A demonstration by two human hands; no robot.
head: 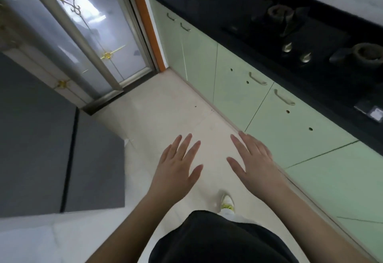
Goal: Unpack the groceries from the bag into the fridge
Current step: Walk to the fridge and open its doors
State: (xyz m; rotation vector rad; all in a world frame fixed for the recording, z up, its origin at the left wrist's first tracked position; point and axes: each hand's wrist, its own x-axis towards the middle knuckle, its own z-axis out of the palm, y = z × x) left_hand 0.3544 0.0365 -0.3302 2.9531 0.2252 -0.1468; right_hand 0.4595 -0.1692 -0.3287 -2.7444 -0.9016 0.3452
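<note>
I have both hands out in front of me over the pale floor, palms down and carrying nothing: the left hand has its fingers straight and fanned apart, and the right hand likewise, with its thumb spread toward the left. The grey fridge stands at my left, its two doors closed, the dark seam between them running down its front. I see no grocery bag anywhere in this view, so I cannot say where it is; it is probably behind me or off to one side. Along my right run the green cabinets under the black countertop with its gas hob, and a frosted glass door closes the far end of the floor. As I judge it, nothing is unpacked yet and the step in hand is to find the bag. To do it well I would turn my head until the bag shows, take it by its handles, set it just beside the fridge, and only then pull a door open at the seam, so that one hand is free for each item.
</note>
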